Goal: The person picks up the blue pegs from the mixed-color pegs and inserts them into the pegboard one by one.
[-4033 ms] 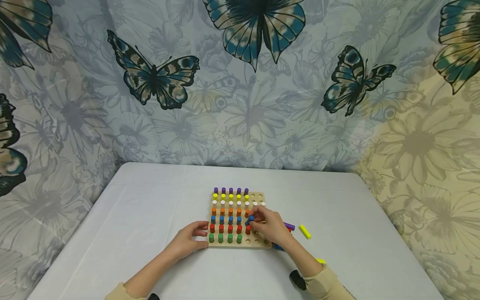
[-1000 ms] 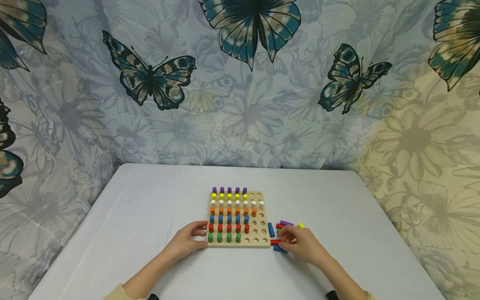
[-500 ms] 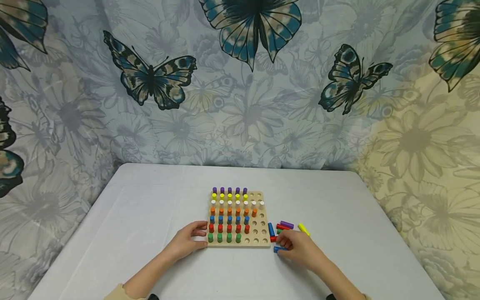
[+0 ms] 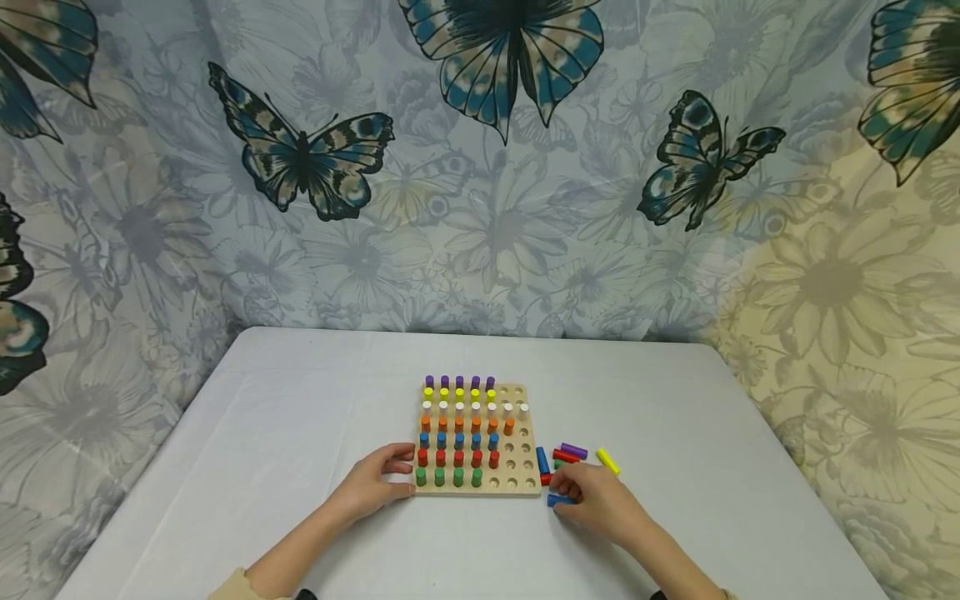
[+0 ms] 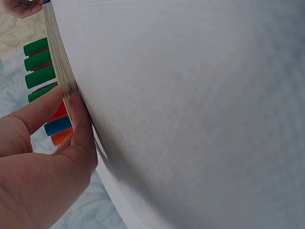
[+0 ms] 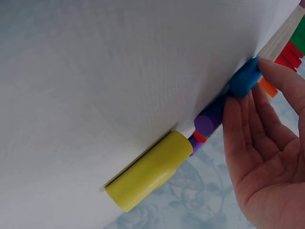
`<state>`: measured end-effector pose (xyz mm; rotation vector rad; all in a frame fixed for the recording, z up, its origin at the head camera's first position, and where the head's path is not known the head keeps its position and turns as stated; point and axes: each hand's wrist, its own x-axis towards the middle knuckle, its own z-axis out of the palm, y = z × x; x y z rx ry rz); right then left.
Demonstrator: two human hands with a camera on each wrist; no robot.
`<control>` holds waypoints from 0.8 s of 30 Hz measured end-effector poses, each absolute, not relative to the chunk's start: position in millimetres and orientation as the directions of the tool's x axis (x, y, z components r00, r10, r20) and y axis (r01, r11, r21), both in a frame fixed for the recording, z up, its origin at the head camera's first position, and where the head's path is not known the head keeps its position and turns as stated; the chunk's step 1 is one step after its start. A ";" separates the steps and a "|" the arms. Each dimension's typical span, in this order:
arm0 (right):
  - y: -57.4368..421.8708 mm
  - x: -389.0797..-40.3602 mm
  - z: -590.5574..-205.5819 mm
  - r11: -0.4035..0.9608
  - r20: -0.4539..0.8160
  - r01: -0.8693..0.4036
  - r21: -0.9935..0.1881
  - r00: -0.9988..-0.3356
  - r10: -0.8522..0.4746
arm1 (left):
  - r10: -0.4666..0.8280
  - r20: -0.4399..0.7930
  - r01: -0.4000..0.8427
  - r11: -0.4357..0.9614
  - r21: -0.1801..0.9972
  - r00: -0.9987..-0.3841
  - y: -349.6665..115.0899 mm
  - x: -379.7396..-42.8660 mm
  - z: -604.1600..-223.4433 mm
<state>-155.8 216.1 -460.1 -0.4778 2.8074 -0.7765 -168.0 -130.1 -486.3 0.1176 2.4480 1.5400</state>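
A wooden pegboard lies on the table, with rows of purple, yellow, white, orange, blue, red and green pegs standing in it. My left hand rests against its left edge, thumb and fingers spaced apart. In the left wrist view the fingertips touch the board's side. Just right of the board, my right hand pinches a blue peg lying near the table. The right wrist view shows this blue peg between thumb and fingers, with a purple peg close by.
Loose pegs lie right of the board: a blue peg, a purple peg, a red peg, a yellow peg, another red peg and a partly hidden green one. A white cloth covers the table; behind is a butterfly-patterned backdrop.
Four seconds ago my right hand held a blue peg over the board; a blue peg now stands there. The hand has moved right to the loose pegs. My left hand stays put.
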 end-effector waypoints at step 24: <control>209.9 -154.2 -460.5 0.866 -0.130 -0.222 -0.448 -0.942 -0.309 | 0.198 -0.167 -0.067 0.431 0.900 -0.966 -130.1 -169.6 -491.0</control>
